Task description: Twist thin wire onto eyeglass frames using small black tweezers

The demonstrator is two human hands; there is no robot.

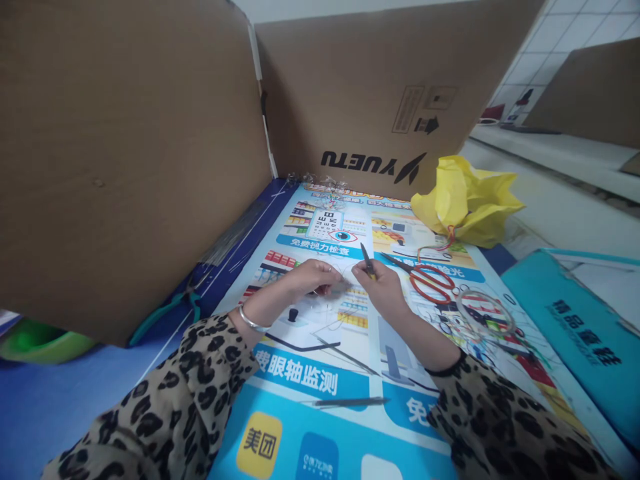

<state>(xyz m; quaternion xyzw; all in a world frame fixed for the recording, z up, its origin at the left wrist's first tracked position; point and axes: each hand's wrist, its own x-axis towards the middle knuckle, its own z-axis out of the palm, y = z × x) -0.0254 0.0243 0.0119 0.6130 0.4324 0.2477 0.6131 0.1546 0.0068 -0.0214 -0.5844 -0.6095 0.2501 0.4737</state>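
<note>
one fine wire (336,269) is pinched by the left hand (315,276), one dark pointed tool (367,259) clasped by the right hand (381,285), above a printed poster (273,397), curled wirework (330,184) seemingly done behind, straight wires (351,402) seemingly left unworked.

left hand (317,275): cardboard (125,147) blocks | right hand (384,287): scissors (414,270), perhaps coil (463,313) | passage: upward

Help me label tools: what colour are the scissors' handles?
Orange-red; the scissors' handles show best in the head view.
</note>
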